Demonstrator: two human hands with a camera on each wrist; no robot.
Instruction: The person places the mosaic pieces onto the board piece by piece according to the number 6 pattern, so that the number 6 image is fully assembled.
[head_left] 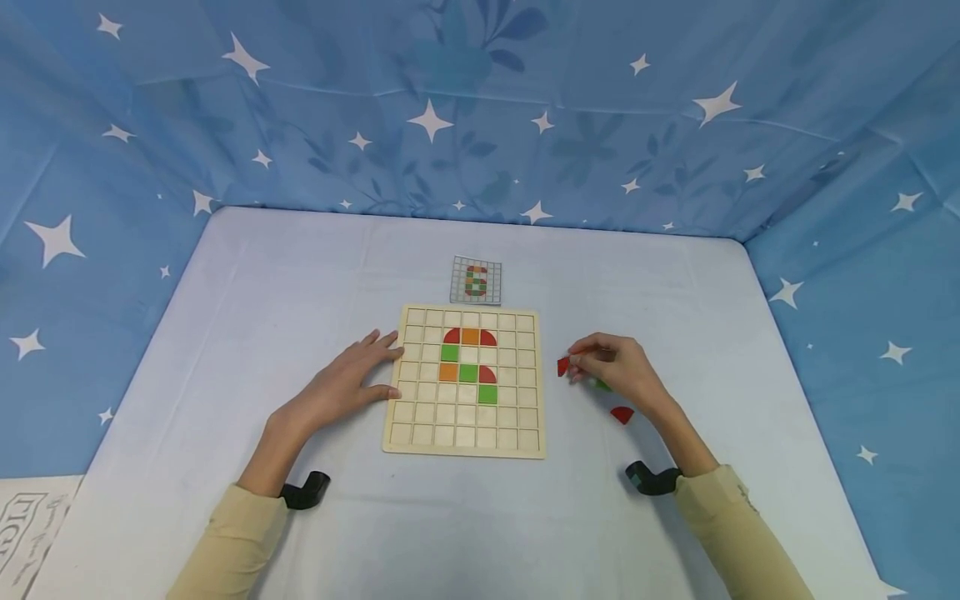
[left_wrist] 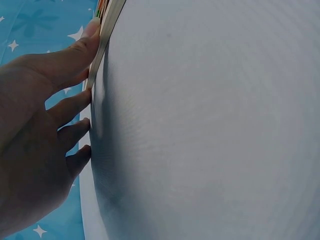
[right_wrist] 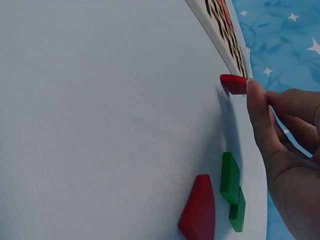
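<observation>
A pale wooden grid board (head_left: 465, 434) lies mid-table, with red quarter-round, orange and green square pieces set in several of its cells. My left hand (head_left: 343, 387) rests at the board's left edge, fingers spread and thumb touching the rim. To the right of the board, my right hand (head_left: 617, 367) pinches a red quarter-round piece (right_wrist: 233, 84) between thumb and fingertips, above the table. Below that hand lie another red quarter-round piece (head_left: 622, 414) and two green pieces (right_wrist: 230, 178), the latter mostly hidden by the hand in the head view.
A small pattern card (head_left: 476, 281) with a coloured figure on a grid lies just behind the board. Blue star-patterned cloth (head_left: 480, 125) stands around the back and sides of the white table (head_left: 315, 267). A printed sheet (head_left: 33, 533) shows at the lower left.
</observation>
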